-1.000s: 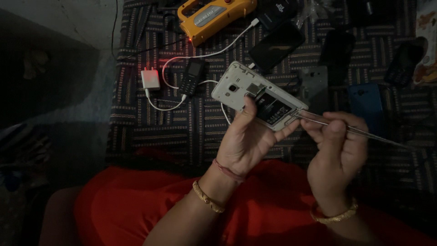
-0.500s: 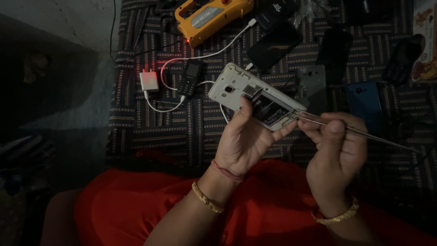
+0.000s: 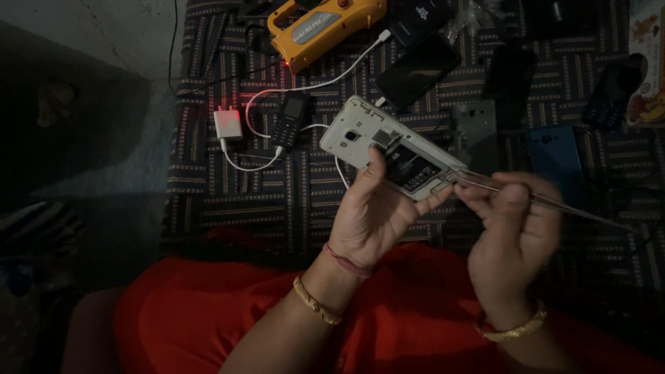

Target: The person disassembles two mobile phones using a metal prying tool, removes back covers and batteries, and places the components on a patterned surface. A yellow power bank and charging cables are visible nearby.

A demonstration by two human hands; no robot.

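My left hand (image 3: 377, 215) grips a white smartphone (image 3: 360, 131) with its back cover off, so the black battery (image 3: 410, 168) shows. The thumb lies across the phone's back and the fingers wrap beneath it. My right hand (image 3: 512, 228) pinches thin metal tweezers (image 3: 554, 202), whose tip touches the phone's lower right edge. The tweezers' far end points right. Both wrists wear gold bangles, and red cloth covers my lap below.
A striped woven mat (image 3: 277, 201) carries a yellow torch (image 3: 325, 24), a white charger plug (image 3: 228, 124) with a white cable, a small black keypad phone (image 3: 291, 119), a black smartphone (image 3: 415, 69), a grey phone cover (image 3: 476, 131) and a blue phone (image 3: 554, 156).
Both hands and the phone stay almost still; the phone has tilted only slightly while the tweezers stay at its edge.
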